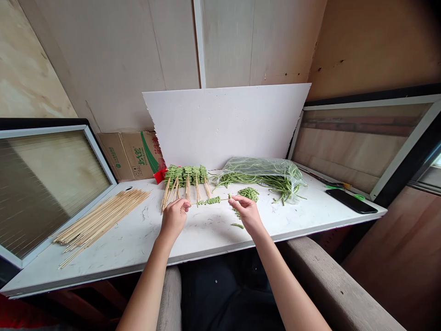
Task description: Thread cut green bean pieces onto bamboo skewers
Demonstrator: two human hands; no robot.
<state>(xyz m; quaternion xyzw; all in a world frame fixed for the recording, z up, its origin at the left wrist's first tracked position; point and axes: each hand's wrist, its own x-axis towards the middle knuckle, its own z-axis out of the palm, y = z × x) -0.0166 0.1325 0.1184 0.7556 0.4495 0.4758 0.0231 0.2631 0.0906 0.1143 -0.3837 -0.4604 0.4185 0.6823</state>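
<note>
Pinched in my left hand (177, 214) is one end of a thin bamboo skewer (224, 199), held level above the table. Cut green bean pieces (211, 201) are packed side by side along its middle. At its other end, the closed fingers of my right hand (247, 212) grip a short green bean piece (229, 196) against the tip. Just beyond my right hand lies a small heap of cut bean pieces (248, 194), partly covered by the hand. A single loose piece (237, 225) rests on the table nearer to me.
Bare skewers (103, 220) lie spread at the left. Filled bean skewers (186, 174) are stacked behind my hands. A clear plastic bag (262, 166) of long green beans is at the back right. A black phone (350, 201) lies near the right edge; a cardboard box (132, 156) stands behind.
</note>
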